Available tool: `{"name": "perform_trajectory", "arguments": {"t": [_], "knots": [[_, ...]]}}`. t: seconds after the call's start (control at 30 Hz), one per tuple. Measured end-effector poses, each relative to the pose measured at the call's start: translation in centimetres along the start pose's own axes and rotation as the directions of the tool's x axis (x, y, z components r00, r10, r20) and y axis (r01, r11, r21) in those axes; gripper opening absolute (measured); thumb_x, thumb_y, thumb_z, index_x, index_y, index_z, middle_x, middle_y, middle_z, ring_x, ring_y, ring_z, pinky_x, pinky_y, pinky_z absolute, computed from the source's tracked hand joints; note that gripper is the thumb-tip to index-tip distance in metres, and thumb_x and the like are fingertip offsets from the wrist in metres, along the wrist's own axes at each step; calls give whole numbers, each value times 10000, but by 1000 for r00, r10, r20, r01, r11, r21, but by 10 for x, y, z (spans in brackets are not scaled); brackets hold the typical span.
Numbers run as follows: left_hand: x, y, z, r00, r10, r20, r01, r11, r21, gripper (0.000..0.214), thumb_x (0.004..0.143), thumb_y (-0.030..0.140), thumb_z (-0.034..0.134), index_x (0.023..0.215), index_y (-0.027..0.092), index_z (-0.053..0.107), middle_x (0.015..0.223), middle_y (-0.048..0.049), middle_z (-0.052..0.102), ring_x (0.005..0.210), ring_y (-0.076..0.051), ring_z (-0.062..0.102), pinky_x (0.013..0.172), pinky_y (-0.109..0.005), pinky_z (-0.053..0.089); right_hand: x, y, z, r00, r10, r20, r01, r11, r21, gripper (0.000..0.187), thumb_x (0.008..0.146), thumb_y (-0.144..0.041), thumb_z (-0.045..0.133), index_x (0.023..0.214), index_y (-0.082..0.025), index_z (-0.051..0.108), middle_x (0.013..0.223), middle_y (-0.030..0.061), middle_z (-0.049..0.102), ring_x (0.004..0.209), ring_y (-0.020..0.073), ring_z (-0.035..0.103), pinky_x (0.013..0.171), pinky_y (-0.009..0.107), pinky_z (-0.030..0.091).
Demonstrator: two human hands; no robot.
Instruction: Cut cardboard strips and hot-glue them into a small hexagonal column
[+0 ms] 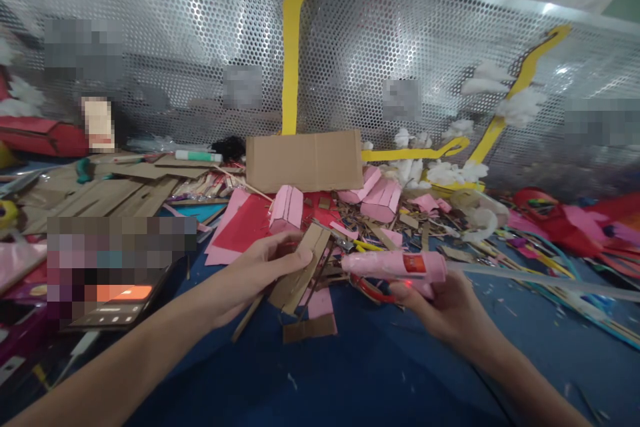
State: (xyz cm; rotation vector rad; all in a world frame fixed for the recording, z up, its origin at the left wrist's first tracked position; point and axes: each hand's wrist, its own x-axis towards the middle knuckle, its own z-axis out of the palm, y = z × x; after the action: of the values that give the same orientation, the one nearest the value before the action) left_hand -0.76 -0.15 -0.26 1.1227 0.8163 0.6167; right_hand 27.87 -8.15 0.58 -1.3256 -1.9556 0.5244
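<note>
Left hand (265, 263) pinches cardboard strip (296, 285); right hand (443, 303) clamped round pink glue gun (385, 265), nozzle (347, 263) toward 9 o'clock, near strip.

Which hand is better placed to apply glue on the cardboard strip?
Probably the right hand: it holds the pink glue gun, front end toward the cardboard strip, which the left hand holds.

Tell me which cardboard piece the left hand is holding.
The narrow strip gripped by the left hand, thumb on top; the wide panel behind and short piece in front are not held.
</note>
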Motion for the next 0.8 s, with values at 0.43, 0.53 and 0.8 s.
{"name": "perform_trajectory", "arguments": {"t": [0.43,0.53,0.8], "knots": [[2,-1,0,1000,20,-14,-20,1000,4,642,863,508,824,1413,251,616,1284,-103,751,1209,-311,696,927,-381,564,-2,-3,4,997,-48,56,47,999,22,289,1010,-360,632,1192,-269,838,985,50,865,882,273,822,905,359,662],[1,-1,0,1000,15,-24,-14,1000,14,637,859,515,826,1397,242,621,1271,-109,745,1212,-318,692,939,-390,558,1,-3,3,997,-74,8,74,997,-7,288,1014,-327,624,1211,-298,831,1014,33,866,910,276,826,948,379,650],[3,-2,0,1000,27,-10,-27,999,33,626,877,523,807,1403,240,619,1339,-130,719,1252,-332,666,933,-401,563,-2,-5,3,997,-61,54,64,996,-68,306,1012,-347,607,1187,-254,840,743,16,814,690,240,774,705,298,649]]}}
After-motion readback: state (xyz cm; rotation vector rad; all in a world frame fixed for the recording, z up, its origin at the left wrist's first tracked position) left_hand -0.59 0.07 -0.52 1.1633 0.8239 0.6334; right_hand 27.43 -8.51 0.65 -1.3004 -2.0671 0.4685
